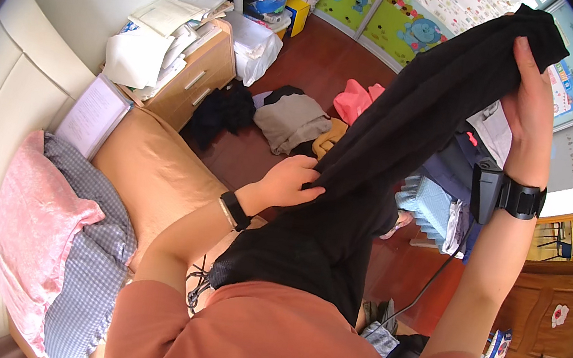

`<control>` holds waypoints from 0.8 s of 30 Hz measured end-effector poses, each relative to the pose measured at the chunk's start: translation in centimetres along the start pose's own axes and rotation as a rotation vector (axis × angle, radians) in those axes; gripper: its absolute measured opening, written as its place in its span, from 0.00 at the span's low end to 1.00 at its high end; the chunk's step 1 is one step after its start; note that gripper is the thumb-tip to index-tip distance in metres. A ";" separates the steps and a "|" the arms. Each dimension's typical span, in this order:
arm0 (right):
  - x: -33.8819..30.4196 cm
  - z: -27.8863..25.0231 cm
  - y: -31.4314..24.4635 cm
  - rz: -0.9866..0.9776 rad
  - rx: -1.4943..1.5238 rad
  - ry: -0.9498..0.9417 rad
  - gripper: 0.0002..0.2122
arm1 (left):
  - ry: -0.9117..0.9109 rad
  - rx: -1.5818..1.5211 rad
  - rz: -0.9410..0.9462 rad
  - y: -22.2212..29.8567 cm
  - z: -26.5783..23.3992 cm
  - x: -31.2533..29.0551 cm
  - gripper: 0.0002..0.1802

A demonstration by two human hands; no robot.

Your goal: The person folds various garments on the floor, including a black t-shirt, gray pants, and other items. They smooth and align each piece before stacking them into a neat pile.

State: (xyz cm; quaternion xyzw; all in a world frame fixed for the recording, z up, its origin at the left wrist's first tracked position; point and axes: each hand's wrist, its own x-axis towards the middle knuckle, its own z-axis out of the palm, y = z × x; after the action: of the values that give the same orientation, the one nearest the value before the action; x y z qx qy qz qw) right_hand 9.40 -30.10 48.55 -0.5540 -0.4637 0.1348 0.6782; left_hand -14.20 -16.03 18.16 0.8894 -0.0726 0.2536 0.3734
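A bed [151, 161] with a tan sheet is sitting by a cream padded wall [11, 70]. A pink pillow [33, 232] is lying on a checked one [92, 255]. Papers [161, 32] are piling up on a wooden drawer chest [197, 84]. Clothes [294, 122] are lying on the dark red floor [316, 60]. Bright cartoon panels [367, 5] are standing along the far wall. Daylight is filling the room.

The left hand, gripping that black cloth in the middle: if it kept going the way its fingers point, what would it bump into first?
The left hand points toward the picture's right, into the black garment it already pinches. Past that fold, probably the light blue folded fabric in the pile beyond, though depth is hard to judge here.
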 end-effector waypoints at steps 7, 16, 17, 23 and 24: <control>-0.5 -4.3 0.5 0.047 -0.045 0.158 0.14 | 0.396 0.001 -0.345 -4.9 -5.7 0.6 0.07; -10.1 -8.5 -3.0 0.096 0.291 0.015 0.12 | 0.392 -0.338 -0.267 3.6 -18.4 -1.3 0.14; -12.2 -8.4 -3.2 0.017 0.224 -0.169 0.11 | 0.307 -0.394 -0.323 5.0 -18.1 -2.1 0.20; -25.5 -7.6 0.1 0.293 0.264 -0.753 0.21 | -0.521 -0.244 -0.587 6.1 -13.2 -5.9 0.13; -28.1 -7.0 0.6 0.396 0.299 -0.696 0.22 | -0.581 -0.143 -0.588 5.5 -12.2 -6.0 0.14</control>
State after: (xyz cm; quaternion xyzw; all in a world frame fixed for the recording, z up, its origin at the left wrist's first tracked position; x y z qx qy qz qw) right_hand 0.06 -53.80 34.85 -0.4494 -0.5251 0.5072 0.5149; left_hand -26.01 -11.76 25.82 0.8786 0.0646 -0.1310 0.4546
